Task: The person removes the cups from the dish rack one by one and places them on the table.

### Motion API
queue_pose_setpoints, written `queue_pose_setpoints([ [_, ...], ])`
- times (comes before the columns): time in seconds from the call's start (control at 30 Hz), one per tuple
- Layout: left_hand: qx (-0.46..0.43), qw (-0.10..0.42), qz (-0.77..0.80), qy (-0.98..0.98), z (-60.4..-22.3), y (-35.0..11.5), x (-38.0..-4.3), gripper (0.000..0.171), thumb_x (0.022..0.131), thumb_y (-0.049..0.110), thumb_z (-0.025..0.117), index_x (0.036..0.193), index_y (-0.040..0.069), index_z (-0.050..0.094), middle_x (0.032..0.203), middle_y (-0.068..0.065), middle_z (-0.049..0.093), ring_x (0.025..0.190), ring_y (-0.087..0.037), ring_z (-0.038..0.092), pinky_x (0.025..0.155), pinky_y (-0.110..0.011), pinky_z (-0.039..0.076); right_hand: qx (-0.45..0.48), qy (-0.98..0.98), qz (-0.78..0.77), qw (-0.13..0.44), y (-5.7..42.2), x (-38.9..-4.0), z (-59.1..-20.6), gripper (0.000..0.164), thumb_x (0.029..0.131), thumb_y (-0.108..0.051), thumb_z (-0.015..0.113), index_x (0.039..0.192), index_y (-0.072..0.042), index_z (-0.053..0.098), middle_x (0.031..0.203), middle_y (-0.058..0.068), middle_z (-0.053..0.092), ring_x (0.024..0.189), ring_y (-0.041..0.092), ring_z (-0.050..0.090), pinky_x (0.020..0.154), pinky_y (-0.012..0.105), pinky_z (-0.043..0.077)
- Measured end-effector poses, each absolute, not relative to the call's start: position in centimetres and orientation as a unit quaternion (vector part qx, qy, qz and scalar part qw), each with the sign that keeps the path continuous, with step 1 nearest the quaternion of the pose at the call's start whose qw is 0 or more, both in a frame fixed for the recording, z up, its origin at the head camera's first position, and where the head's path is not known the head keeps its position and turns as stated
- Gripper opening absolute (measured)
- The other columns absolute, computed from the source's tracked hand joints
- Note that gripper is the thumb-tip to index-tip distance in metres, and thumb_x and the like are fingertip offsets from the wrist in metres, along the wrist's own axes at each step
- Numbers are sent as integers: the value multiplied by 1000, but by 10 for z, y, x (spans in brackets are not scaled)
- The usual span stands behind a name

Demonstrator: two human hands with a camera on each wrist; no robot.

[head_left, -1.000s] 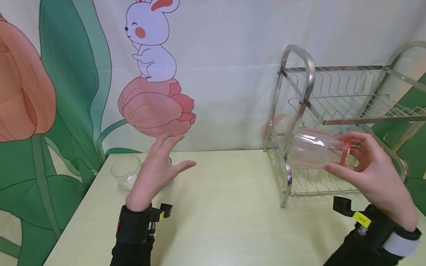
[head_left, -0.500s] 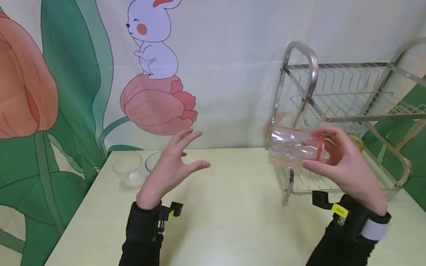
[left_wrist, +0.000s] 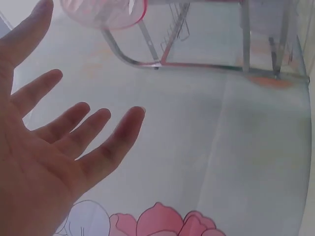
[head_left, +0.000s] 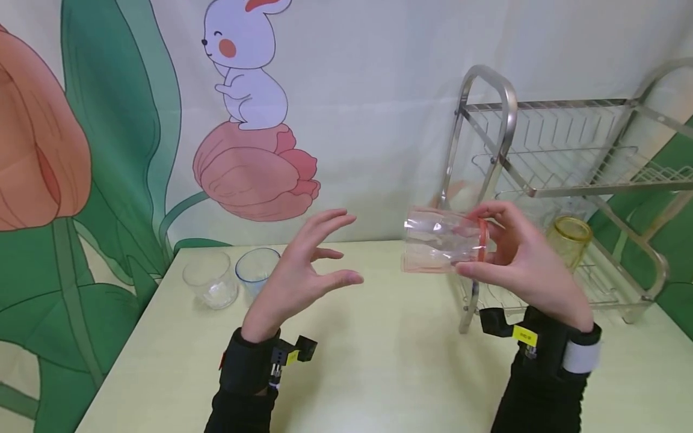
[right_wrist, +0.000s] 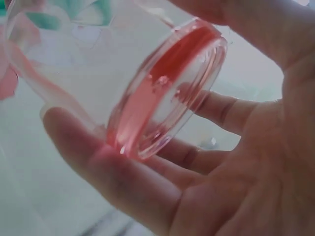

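Note:
A clear pink drinking glass (head_left: 441, 240) lies sideways in the air above the table, its mouth pointing left. My right hand (head_left: 522, 258) grips it near the thick red base (right_wrist: 162, 83), thumb and fingers on opposite sides. To its left, my left hand (head_left: 300, 270) is held up with fingers apart and nothing in it, palm toward the glass. The glass's rim (left_wrist: 140, 17) shows at the top of the left wrist view, apart from the fingers. Behind my left hand stand a clear glass (head_left: 210, 282) and a blue-rimmed glass (head_left: 254, 267), both upright on the table.
A two-tier metal dish rack (head_left: 509, 120) stands on the right of the table (head_left: 379, 361). On its lower tier is a yellow glass (head_left: 571, 240), partly behind my right hand. A printed cloth (head_left: 368, 120) with a rabbit and flowers hangs behind the table.
My right hand has carried the pink glass left, out of the rack's lower tier. My left hand has moved right, toward it, uncovering the blue-rimmed glass.

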State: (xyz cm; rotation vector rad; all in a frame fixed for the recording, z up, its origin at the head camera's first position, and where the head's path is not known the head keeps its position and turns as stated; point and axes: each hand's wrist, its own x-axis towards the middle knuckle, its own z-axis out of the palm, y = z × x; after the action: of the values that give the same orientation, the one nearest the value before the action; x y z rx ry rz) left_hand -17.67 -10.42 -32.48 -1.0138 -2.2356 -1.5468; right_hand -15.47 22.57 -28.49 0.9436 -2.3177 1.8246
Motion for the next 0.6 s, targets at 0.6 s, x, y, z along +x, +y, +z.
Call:
queue_pose_setpoints([
  [0.6, -421, 71, -624, -655, -320, -85, -165, 86, 75, -4, 82, 148, 15, 41, 155, -2, 24, 129, -27, 45, 92, -43, 51, 355, -742, 569, 7, 196, -158, -282, 65, 79, 9, 75, 131, -7, 40, 126, 16, 50, 94, 31, 61, 55, 33, 54],
])
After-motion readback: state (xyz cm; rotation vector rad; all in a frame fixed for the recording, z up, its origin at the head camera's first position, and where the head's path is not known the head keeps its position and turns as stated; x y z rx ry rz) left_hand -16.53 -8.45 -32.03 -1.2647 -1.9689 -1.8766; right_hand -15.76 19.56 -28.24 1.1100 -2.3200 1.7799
